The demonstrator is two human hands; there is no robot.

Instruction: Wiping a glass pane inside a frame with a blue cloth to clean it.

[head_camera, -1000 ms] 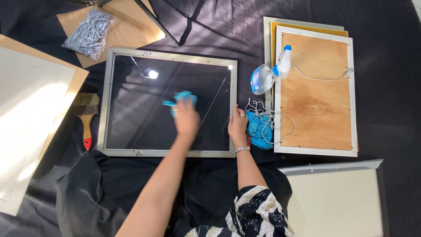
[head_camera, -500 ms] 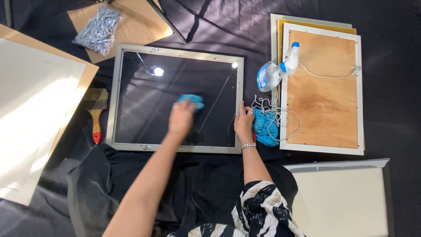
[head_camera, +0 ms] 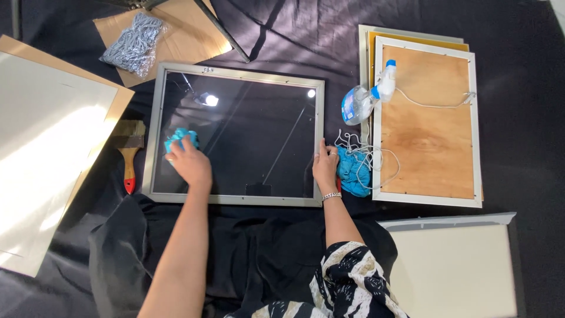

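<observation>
Far on the left lies a big cream board [head_camera: 44, 159] on brown card. Just beside it, a brush with a red handle [head_camera: 129, 158] rests on the black cloth [head_camera: 282, 41] that covers the floor. Farther away sits a clear bag of small grey metal bits [head_camera: 134, 45] on another piece of card. In the middle lies the grey picture frame [head_camera: 235, 134] with its dark glass facing up. It lies flat, and its long side runs from left to right. One short side points at the brush, the other at the wooden boards. The left hand [head_camera: 189, 163] presses a blue cloth [head_camera: 178, 140] on the glass near the left edge, and its fingers are curled shut around the cloth. The cloth sits at the left end of the glass, so I think the wiping is part way through. The glass looks dark and shiny with two bright spots of light, but I cannot tell which parts are clean and which are left to do. The right hand [head_camera: 325, 165] rests flat on the right edge of the frame, fingers spread and holding nothing. Just right of it lie a second blue rag [head_camera: 354, 171] and some white string [head_camera: 365, 154]. A spray bottle [head_camera: 366, 99] lies on its side near the stack of wood-backed frames [head_camera: 426, 121]. Near on the right is another cream board [head_camera: 453, 265].
</observation>
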